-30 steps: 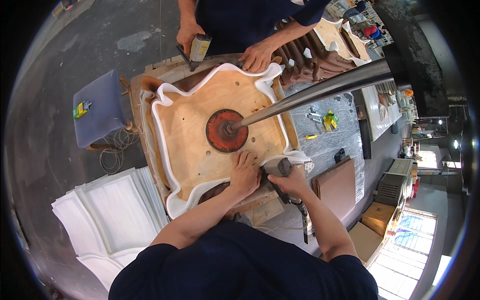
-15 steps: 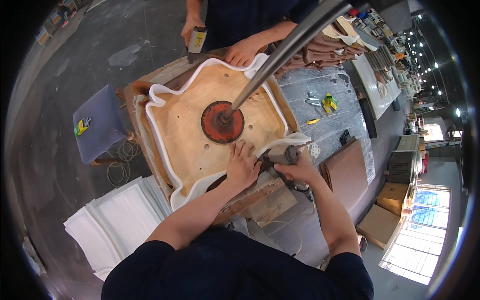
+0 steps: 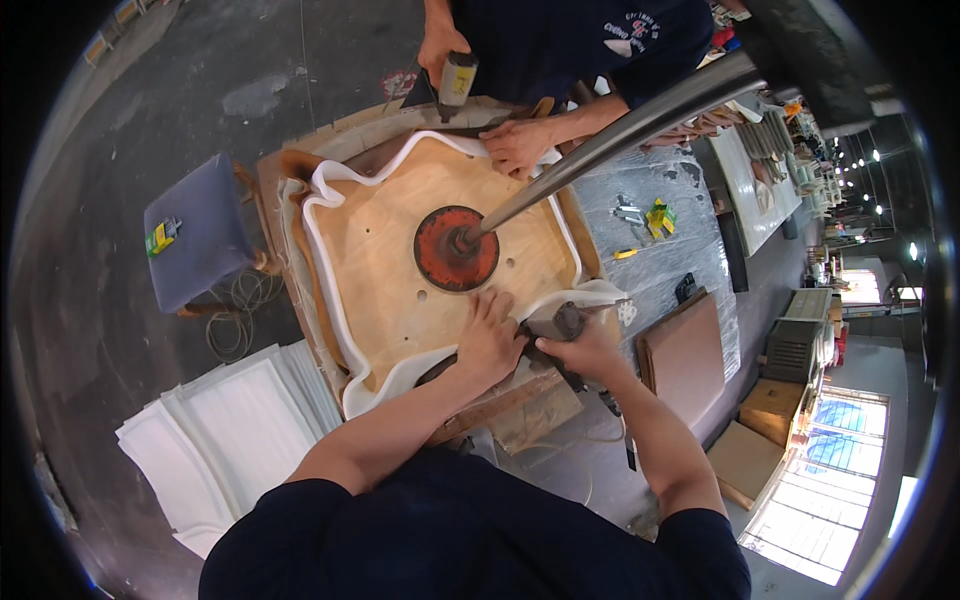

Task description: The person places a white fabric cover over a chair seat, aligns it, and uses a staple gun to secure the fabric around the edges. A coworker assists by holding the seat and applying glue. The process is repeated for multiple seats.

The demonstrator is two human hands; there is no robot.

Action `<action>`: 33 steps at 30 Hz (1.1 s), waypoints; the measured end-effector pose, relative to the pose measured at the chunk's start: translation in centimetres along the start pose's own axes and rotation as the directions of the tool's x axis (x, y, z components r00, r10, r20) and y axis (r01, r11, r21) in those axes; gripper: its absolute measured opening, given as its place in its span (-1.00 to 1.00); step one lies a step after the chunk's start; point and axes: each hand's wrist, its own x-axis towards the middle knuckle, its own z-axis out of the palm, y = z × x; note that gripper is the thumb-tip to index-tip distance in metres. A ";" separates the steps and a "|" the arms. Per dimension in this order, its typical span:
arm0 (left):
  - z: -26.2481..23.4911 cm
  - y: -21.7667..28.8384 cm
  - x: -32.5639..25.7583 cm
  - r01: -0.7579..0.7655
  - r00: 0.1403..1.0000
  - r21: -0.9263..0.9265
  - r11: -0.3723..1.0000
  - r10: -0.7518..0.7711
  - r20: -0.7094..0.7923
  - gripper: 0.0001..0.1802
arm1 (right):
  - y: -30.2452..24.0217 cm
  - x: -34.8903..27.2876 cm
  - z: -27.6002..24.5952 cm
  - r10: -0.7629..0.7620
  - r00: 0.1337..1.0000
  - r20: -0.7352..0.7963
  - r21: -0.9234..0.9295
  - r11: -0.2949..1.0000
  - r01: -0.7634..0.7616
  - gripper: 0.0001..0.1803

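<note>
A plywood seat board (image 3: 380, 260) lies flat on a work stand, with white foam (image 3: 335, 300) folded up around its edge. A round red press plate (image 3: 455, 248) on a slanted steel rod (image 3: 620, 125) bears on the middle of the board. My left hand (image 3: 490, 340) presses flat on the board's near edge, over the foam. My right hand (image 3: 585, 350) grips a dark staple gun (image 3: 560, 330) just right of it. Across the board, another person's hand (image 3: 515, 145) holds down the far edge, and their other hand holds a second staple gun (image 3: 455, 80).
A stack of white foam sheets (image 3: 225, 430) lies on the floor at my left. A blue padded stool (image 3: 195, 240) stands left of the stand. A grey bench (image 3: 665, 240) with small tools runs along the right, with brown boards (image 3: 690, 350) and cardboard boxes beyond.
The view has shifted, so the board sits more to the right and closer. My hands stay at the near edge. The other person's hand still presses the far edge.
</note>
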 end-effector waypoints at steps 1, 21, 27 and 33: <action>-0.3 0.2 -0.7 -0.005 1.000 0.003 1.000 0.005 -0.003 -0.76 | 0.2 -0.2 -0.1 0.029 0.999 0.018 0.022 0.999 -0.029 -0.42; -3.1 0.3 -1.9 0.078 0.983 0.021 0.997 -0.081 0.164 -0.60 | -0.7 -0.7 0.8 0.114 0.991 0.067 0.055 0.992 -0.117 -0.39; -2.0 -0.8 -1.8 0.072 0.991 -0.004 0.997 -0.071 0.114 -0.69 | -1.4 -2.2 0.2 0.111 0.984 0.142 0.194 0.971 -0.137 -0.47; -1.6 -0.3 -2.2 0.127 0.988 -0.076 0.989 -0.120 0.094 -0.79 | -1.1 -2.9 1.3 0.125 0.980 0.153 0.190 0.970 -0.153 -0.50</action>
